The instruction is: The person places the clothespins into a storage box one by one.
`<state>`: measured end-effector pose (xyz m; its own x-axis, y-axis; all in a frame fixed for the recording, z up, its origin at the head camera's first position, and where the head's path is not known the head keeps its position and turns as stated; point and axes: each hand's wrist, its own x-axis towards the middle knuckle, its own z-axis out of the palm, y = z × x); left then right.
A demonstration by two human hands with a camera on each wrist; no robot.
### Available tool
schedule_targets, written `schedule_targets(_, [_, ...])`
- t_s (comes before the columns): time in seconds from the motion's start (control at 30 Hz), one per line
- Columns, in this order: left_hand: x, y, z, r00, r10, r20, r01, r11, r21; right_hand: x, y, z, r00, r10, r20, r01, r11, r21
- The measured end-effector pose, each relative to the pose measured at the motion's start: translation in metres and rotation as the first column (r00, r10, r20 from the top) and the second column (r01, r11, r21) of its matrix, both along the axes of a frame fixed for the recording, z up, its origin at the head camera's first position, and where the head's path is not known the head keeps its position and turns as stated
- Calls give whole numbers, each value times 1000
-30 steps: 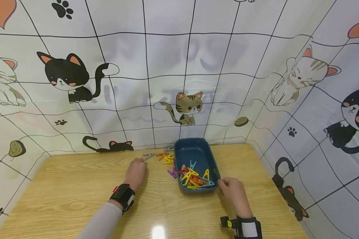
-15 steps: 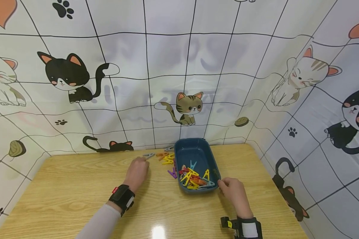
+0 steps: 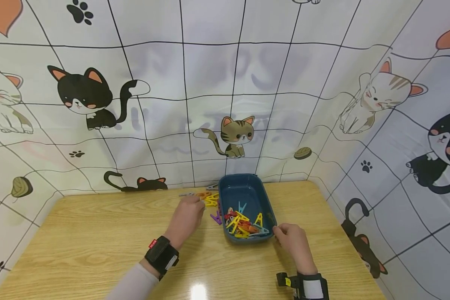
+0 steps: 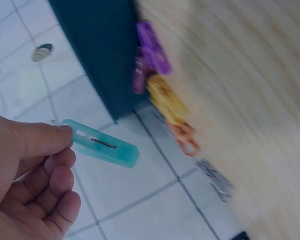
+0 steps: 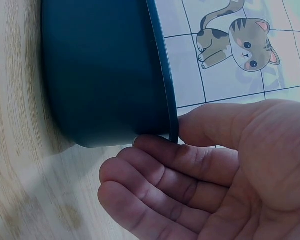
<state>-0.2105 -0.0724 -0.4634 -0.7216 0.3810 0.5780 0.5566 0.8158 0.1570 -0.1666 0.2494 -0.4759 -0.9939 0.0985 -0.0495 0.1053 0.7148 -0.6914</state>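
In the left wrist view my left hand [image 4: 35, 175] pinches a turquoise clothespin [image 4: 102, 144] by one end between thumb and forefinger. Seen from the head, that left hand [image 3: 186, 218] is over the table, left of the blue bin [image 3: 228, 239], and hides the clothespin. My right hand [image 3: 293, 243] pinches the bin's near right corner; in the right wrist view its thumb and forefinger close on the rim [image 5: 170, 95]. Inside the bin a pile of yellow, red, orange and blue clothespins [image 3: 243, 224] lies toward the near end.
Loose clothespins lie along the bin's left side: a purple one [image 3: 216, 217], yellow ones [image 3: 211, 201], an orange one [image 3: 203, 194] and grey ones [image 3: 211, 187] toward the back. The wooden table [image 3: 97, 241] meets a cat-print curtain [image 3: 210, 75] at its far edge.
My left hand has moved right, toward the bin, from beside the grey clothespin at the back. The right hand and the bin stay where they were.
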Motion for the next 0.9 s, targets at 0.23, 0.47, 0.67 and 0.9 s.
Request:
schedule_targets(0.23, [8, 24, 14, 996, -88, -16, 88, 995, 45, 0, -1, 0, 1000, 0, -2, 0, 1000, 0])
schedule_targets(0.47, [18, 50, 16, 987, -158, -12, 159, 985, 65, 1, -1, 1, 1000, 5, -2, -5, 1000, 7])
schedule_targets(0.67, [26, 66, 15, 983, -183, -22, 184, 982, 41, 1, -1, 1, 1000, 0, 2, 0, 1000, 0])
schedule_targets(0.9, [31, 78, 8, 979, -201, 20, 200, 979, 48, 1, -1, 1, 1000, -11, 9, 11, 1000, -3])
